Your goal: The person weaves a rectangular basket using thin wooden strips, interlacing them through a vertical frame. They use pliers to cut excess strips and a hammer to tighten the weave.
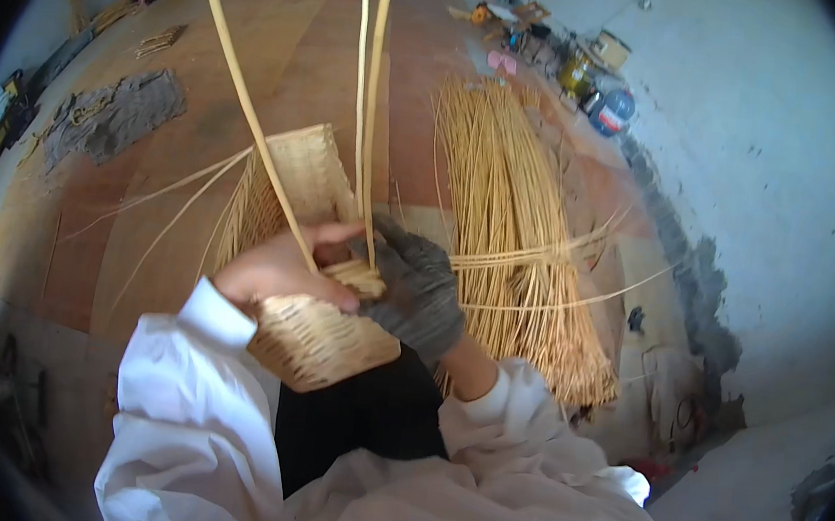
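A pale woven wicker piece (318, 351) sits over my lap, with a tall woven panel (297, 154) extending away from me. My bare left hand (281, 268) grips its narrow plaited edge (351, 276) near the middle, index finger extended toward my other hand. My right hand (410, 285), in a grey glove, is closed on that same edge around the base of upright rods (374, 106); its fingertips are partly hidden. Another long rod (235, 72) rises from beside my left thumb. Thin loose strands (177, 197) stick out to the left of the weaving.
A large bundle of long canes (514, 300) lies right of my hands. A grey cloth (115, 116) is on the board floor (189, 28) at left. Along the right wall stand a blue water jug (613, 112), containers and clutter. Small cane pieces (162, 40) lie farther back.
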`<state>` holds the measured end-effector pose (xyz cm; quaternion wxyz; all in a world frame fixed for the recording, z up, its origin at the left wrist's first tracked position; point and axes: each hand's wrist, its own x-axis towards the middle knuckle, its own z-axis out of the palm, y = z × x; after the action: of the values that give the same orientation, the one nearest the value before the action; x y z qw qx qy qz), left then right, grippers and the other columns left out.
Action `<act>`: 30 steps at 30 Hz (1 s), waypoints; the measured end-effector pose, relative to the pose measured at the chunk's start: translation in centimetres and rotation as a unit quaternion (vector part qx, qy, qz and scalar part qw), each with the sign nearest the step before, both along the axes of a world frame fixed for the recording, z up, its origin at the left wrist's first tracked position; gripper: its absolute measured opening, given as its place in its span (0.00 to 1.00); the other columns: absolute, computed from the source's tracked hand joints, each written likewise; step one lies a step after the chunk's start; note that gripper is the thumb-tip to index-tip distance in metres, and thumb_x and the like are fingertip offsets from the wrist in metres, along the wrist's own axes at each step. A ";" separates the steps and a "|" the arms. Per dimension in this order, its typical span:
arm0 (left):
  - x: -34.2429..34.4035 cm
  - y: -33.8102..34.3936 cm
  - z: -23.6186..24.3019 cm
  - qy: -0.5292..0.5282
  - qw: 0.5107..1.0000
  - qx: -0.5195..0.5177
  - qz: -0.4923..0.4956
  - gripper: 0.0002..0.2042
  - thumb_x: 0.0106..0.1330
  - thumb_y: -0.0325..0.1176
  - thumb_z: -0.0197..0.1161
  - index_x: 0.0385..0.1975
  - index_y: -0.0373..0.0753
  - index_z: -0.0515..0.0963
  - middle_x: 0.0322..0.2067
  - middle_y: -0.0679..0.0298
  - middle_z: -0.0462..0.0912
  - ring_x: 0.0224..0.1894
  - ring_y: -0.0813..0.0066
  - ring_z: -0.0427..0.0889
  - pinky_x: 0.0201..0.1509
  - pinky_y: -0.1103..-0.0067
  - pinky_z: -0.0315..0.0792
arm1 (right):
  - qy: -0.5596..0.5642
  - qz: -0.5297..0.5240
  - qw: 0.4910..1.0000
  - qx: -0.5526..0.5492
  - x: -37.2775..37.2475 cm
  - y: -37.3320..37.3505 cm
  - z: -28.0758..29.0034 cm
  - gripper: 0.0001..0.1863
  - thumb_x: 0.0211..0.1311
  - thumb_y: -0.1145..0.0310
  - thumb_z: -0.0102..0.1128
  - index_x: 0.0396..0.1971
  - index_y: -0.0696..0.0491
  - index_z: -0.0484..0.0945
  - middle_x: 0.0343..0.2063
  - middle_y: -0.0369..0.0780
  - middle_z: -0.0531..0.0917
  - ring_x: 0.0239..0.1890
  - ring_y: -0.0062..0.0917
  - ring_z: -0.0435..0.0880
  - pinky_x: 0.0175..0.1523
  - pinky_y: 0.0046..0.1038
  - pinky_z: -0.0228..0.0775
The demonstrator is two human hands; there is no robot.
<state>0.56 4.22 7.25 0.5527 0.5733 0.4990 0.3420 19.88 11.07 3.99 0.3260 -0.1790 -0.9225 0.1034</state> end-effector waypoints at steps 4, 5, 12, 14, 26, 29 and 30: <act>-0.6 0.2 -0.4 -0.007 0.998 0.038 -0.059 0.38 0.52 0.26 0.70 0.63 0.35 0.58 0.47 0.57 0.79 0.48 0.70 0.78 0.52 0.76 0.71 | 0.066 0.012 0.993 -0.096 0.4 0.2 -2.1 0.37 0.44 0.44 0.65 0.49 0.55 0.73 0.51 0.48 0.76 0.47 0.41 0.78 0.55 0.35 0.68; -1.4 -1.0 -0.4 0.086 0.988 0.091 -0.085 0.30 0.54 0.31 0.69 0.57 0.34 0.65 0.46 0.56 0.79 0.46 0.68 0.79 0.50 0.75 0.72 | 0.070 0.038 0.990 -0.120 1.1 0.8 -1.7 0.36 0.44 0.44 0.65 0.48 0.55 0.74 0.49 0.48 0.77 0.46 0.41 0.79 0.54 0.35 0.68; 0.9 -3.7 1.4 0.415 0.899 0.138 0.022 0.20 0.60 0.41 0.63 0.46 0.34 0.74 0.34 0.50 0.82 0.37 0.56 0.82 0.42 0.71 0.74 | 0.096 -0.086 0.961 -0.244 2.3 0.5 0.4 0.29 0.41 0.56 0.75 0.43 0.57 0.80 0.36 0.44 0.84 0.37 0.28 0.83 0.46 0.26 0.75; 2.0 -2.5 2.2 0.270 0.917 0.291 0.044 0.22 0.60 0.35 0.63 0.52 0.33 0.70 0.42 0.52 0.81 0.42 0.59 0.81 0.49 0.73 0.73 | 0.126 -0.090 0.976 -0.154 2.6 0.4 0.3 0.27 0.41 0.57 0.75 0.39 0.59 0.80 0.31 0.44 0.84 0.34 0.27 0.83 0.43 0.26 0.75; 8.0 -0.8 4.7 0.352 0.826 0.440 -0.008 0.12 0.58 0.19 0.59 0.43 0.31 0.78 0.34 0.61 0.85 0.33 0.73 0.84 0.40 0.80 0.79 | 0.162 -0.075 0.955 -0.235 2.5 1.3 -4.0 0.18 0.51 0.53 0.65 0.34 0.52 0.80 0.27 0.38 0.82 0.30 0.32 0.80 0.38 0.30 0.70; 5.4 -0.4 3.8 0.038 0.952 0.257 0.160 0.08 0.60 0.19 0.59 0.40 0.30 0.78 0.31 0.60 0.84 0.31 0.79 0.83 0.36 0.83 0.79 | 0.130 -0.047 0.984 -0.111 3.0 -0.1 0.2 0.20 0.48 0.51 0.66 0.34 0.52 0.80 0.24 0.39 0.82 0.27 0.33 0.80 0.38 0.32 0.70; 5.1 -0.2 4.2 0.033 0.962 0.209 0.171 0.07 0.61 0.20 0.59 0.39 0.29 0.78 0.30 0.59 0.84 0.30 0.78 0.83 0.36 0.84 0.79 | 0.130 -0.048 0.984 -0.115 3.1 -0.7 0.3 0.21 0.46 0.51 0.68 0.33 0.52 0.80 0.24 0.39 0.82 0.27 0.32 0.80 0.37 0.32 0.71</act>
<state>5.63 3.98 11.44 0.3372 0.5929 0.5253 0.5087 22.99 10.40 4.25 0.4247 -0.2446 -0.8445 0.2158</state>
